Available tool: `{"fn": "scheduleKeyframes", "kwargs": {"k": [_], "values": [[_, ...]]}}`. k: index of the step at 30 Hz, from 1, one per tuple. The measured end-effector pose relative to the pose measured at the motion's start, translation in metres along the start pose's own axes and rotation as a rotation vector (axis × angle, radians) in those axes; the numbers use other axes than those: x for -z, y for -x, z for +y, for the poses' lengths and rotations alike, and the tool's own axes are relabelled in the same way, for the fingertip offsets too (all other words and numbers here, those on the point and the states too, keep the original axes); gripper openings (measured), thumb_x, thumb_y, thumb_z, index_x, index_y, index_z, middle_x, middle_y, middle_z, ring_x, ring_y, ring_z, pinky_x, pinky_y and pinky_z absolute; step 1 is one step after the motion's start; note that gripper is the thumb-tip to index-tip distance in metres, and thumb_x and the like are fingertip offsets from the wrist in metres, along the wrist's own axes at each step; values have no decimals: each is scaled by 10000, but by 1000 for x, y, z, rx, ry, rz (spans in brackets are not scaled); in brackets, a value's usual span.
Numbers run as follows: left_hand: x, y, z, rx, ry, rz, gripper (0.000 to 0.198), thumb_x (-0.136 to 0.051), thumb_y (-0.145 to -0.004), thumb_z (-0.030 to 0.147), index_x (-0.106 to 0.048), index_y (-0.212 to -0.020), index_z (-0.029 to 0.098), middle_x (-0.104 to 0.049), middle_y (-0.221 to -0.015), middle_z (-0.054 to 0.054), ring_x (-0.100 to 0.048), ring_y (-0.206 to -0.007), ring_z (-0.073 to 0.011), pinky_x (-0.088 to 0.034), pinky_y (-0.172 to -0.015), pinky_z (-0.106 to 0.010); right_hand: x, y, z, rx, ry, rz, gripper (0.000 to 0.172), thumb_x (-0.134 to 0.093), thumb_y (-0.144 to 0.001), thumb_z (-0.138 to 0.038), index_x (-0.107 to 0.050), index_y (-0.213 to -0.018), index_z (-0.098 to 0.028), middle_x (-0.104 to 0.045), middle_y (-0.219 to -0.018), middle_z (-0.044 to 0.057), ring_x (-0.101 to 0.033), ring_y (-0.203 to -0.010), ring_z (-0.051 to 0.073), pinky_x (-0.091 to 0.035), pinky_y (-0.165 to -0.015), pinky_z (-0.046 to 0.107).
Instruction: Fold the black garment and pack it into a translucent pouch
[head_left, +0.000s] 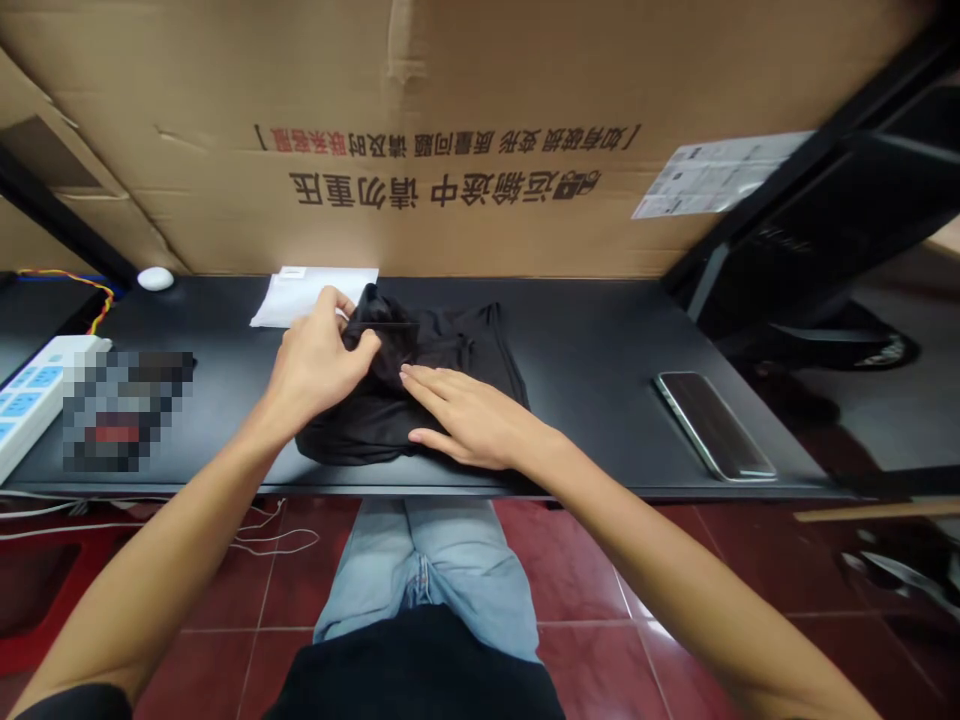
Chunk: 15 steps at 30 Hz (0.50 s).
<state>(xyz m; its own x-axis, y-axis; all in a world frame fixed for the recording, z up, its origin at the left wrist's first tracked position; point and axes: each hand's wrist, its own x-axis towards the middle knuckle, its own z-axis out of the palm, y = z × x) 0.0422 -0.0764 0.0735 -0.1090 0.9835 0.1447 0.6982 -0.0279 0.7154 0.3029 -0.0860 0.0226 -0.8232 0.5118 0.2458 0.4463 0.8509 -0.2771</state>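
Observation:
A crumpled black cloth (480,350) lies on the black tabletop (600,340) in front of me. My left hand (322,345) grips its upper left part, the thumb bent inward and the fingers partly hidden behind the folds. A dark patch with a straight top edge (390,328) shows beside the left thumb; whether it is part of the cloth or a separate thing, I cannot tell. My right hand (469,415) rests flat on the cloth's lower middle, fingers stretched out to the left. Behind my left hand lies a flat white packet (311,285).
A phone (712,425) lies at the right. At the left are a white power strip (45,385), a blurred-out item (124,415) and a white rounded object (155,278). A large cardboard sheet (465,80) stands along the back edge. White cables (277,540) hang below the front edge.

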Motion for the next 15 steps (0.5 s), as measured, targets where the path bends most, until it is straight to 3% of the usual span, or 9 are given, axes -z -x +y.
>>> {"fn": "scheduleKeyframes", "kwargs": {"k": [2, 4, 10, 13, 15], "values": [[-9, 5, 12, -131, -192, 117, 349, -728, -952, 419, -591, -1230, 260, -723, -929, -40, -729, -900, -295, -517, -838, -396, -2, -4, -4, -2, -10, -2, 744, -600, -1132, -541, -464, -1701, -82, -511, -1732, 273, -536, -1606, 399, -484, -1320, 585], [-24, 9, 19, -252, -286, 131, 325, -712, -981, 392, -595, -1249, 250, -741, -1009, -59, -739, -946, -293, -510, -845, -382, -3, -7, -5, 2, -20, -2, 717, -607, -1128, -539, -505, -1668, -79, -546, -1702, 282, -573, -1574, 402, -511, -1294, 588], [-60, 10, 16, -572, -239, -36, 245, -725, -1023, 299, -611, -1234, 255, -744, -1160, -56, -740, -1012, -236, -543, -854, -346, 7, 6, 2, 49, 20, 18, 361, -591, -1143, -404, -772, -1348, -167, -821, -1340, 174, -796, -1241, 339, -656, -1092, 522], [-65, 9, 10, -685, -193, -142, 314, -756, -984, 194, -602, -1249, 261, -752, -1152, -46, -731, -1062, -231, -562, -920, -363, 18, 22, 14, 23, 46, 178, 286, -570, -1138, -326, -842, -1161, -240, -873, -1161, 92, -838, -1055, 280, -689, -978, 445], [-64, 9, 7, -746, -191, -244, 322, -760, -971, 166, -608, -1239, 259, -763, -1166, -49, -730, -1096, -242, -558, -959, -392, 25, 30, 23, -47, 48, 326, 266, -580, -1124, -297, -840, -1169, -266, -869, -1157, 73, -832, -1054, 263, -691, -971, 425]]}}
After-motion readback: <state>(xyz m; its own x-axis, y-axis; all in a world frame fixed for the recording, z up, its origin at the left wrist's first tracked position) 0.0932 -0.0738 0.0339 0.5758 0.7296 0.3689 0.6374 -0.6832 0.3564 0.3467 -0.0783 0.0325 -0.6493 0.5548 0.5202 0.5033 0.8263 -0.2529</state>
